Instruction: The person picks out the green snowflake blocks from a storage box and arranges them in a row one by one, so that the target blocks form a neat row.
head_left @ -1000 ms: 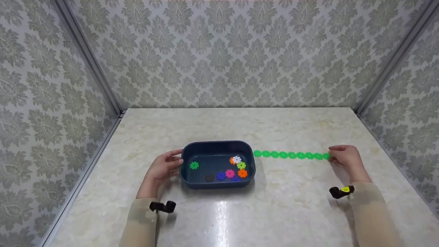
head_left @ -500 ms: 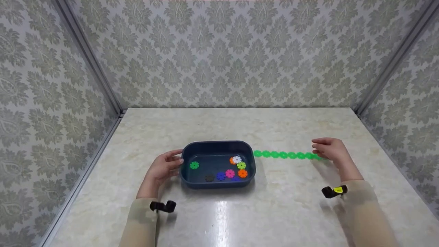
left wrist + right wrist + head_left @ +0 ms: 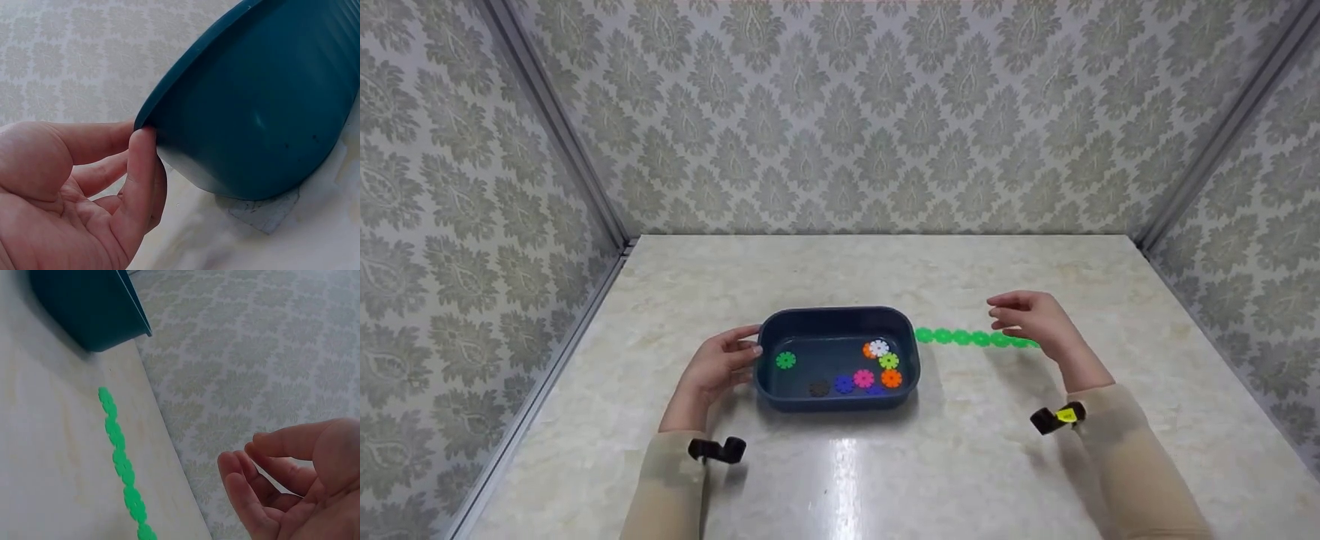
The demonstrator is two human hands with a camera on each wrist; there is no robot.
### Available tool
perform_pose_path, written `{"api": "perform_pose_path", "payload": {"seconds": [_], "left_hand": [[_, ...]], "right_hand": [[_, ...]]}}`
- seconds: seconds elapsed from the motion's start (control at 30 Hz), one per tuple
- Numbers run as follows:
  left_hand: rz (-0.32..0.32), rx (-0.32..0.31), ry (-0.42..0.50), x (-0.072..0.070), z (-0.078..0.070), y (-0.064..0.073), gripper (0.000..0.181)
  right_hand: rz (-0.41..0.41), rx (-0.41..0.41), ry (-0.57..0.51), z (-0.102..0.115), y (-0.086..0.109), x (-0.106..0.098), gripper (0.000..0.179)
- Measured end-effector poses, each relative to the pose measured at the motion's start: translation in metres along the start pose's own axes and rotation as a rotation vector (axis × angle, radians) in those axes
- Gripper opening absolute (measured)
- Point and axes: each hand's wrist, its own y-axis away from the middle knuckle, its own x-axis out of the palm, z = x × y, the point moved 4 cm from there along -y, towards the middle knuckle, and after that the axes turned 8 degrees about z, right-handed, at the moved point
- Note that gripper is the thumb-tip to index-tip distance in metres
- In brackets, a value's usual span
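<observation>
A dark blue plastic tub (image 3: pixel 838 405) stands on the table, with several flower-shaped discs inside. My left hand (image 3: pixel 721 366) holds the tub's left end; the left wrist view shows thumb and fingertips meeting at its rim (image 3: pixel 185 64). From the tub's right side runs a chain of linked green discs (image 3: pixel 961 337), lying in a straight row on the tabletop. Over the chain's right part hovers my right hand (image 3: pixel 1039 322), fingers loosely bent and nothing between them. It hides the chain's far end in the head view. The right wrist view shows the chain (image 3: pixel 124 467) beside the hand.
Among the tub's discs are a green one (image 3: pixel 786 361) at the left, and pink (image 3: pixel 863 379), orange (image 3: pixel 891 379), white (image 3: pixel 879 348) and other colours to the right. Patterned walls (image 3: pixel 840 127) enclose the table (image 3: pixel 945 465) at the back and sides.
My right hand has let go of the chain's right end, lifted and moved left above it. My left hand, the tub and the chain have stayed in place.
</observation>
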Motion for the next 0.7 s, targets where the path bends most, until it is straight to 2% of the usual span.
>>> {"api": "perform_pose_path", "payload": {"seconds": [0.47, 0.7], "left_hand": [[0.008, 0.011, 0.015, 0.001, 0.000, 0.002, 0.053], [0.028, 0.023, 0.022, 0.000, -0.001, 0.002, 0.054]], "right_hand": [[0.098, -0.053, -0.028, 0.043, -0.019, 0.055, 0.038], [0.161, -0.073, -0.004, 0.066, -0.027, 0.094, 0.035]]}}
